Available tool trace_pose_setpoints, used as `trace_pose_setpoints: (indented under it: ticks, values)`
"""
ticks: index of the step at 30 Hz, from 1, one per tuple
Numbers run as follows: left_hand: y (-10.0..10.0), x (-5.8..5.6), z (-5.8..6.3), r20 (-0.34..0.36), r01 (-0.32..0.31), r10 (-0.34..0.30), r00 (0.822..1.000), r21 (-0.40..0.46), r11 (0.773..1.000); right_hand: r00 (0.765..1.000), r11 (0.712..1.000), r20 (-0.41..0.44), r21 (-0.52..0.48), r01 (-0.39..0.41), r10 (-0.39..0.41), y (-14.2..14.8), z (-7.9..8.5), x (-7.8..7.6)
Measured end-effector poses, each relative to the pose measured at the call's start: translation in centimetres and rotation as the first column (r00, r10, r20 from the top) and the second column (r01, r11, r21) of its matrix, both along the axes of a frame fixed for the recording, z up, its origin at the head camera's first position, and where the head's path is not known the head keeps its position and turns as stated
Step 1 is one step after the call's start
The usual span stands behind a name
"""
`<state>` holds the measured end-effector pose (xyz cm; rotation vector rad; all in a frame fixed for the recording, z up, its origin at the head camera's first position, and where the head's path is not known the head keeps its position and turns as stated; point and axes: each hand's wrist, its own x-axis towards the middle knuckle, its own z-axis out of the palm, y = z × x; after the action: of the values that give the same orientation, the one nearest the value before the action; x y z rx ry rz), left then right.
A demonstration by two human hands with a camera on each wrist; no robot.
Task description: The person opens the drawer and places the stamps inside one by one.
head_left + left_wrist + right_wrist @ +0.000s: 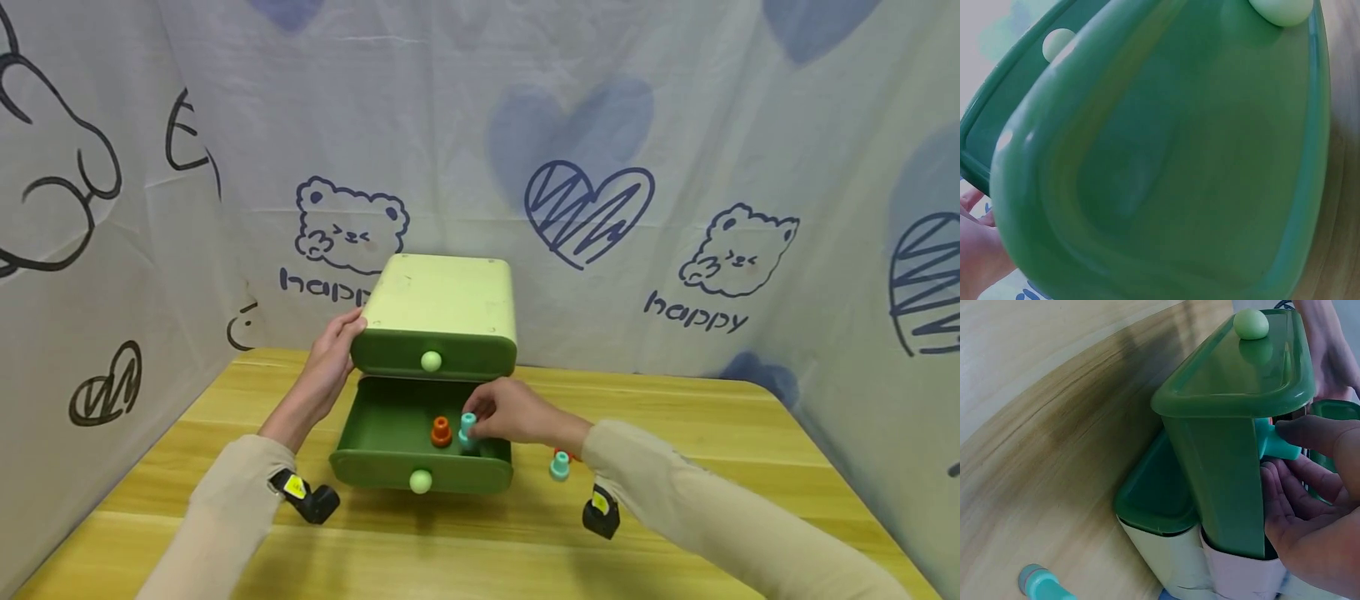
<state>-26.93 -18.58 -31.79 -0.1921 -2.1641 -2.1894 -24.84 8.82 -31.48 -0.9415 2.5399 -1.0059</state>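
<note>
A small cabinet (pixel 450 292) with a pale yellow-green top and green drawers stands on the table. Its lower drawer (pixel 420 472) is pulled out. Against the cabinet's left side rests my left hand (pixel 327 367), its fingers stretched along the wall near the upper drawer (pixel 390 354). My right hand (pixel 519 410) reaches over the right part of the lower drawer and pinches a turquoise stepped peg (pixel 467 423) between thumb and fingers. Just left of it, an orange-red peg (pixel 441 432) stands upright inside the drawer. The left wrist view shows mostly the drawer front (pixel 1210 150).
Right of the drawer, another turquoise peg (pixel 559 467) stands on the wooden table (pixel 675 517). A red piece (pixel 564 454) behind it is partly hidden by my right wrist. A printed white cloth (pixel 465 150) hangs behind and at both sides.
</note>
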Motion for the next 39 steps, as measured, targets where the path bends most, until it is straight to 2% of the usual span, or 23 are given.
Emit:
trace_pose_setpoints:
  ticks: [12, 24, 33, 39]
  values:
    - [0.1, -0.2, -0.2, 0.0, 0.002, -0.002, 1.0, 0.001, 1.0, 0.997, 0.995, -0.03, 0.08, -0.063, 0.065, -0.7, -0.1, -0.3]
    - [0.2, -0.2, 0.0, -0.007, 0.003, -0.003, 1.0, 0.008, 1.0, 0.993, 0.992, -0.063, 0.079, -0.096, 0.101, -0.9, -0.5, -0.7]
    - [0.0, -0.1, -0.1, -0.003, 0.0, 0.0, 1.0, 0.008, 1.0, 0.995, 0.997, -0.061, 0.026, -0.079, 0.08, -0.3, -0.4, -0.3]
    - [0.0, 0.0, -0.1, -0.002, -0.001, 0.001, 1.0, 0.007, 1.0, 0.999, 0.998, -0.033, -0.049, -0.035, 0.034, 0.7, -0.3, 0.2]
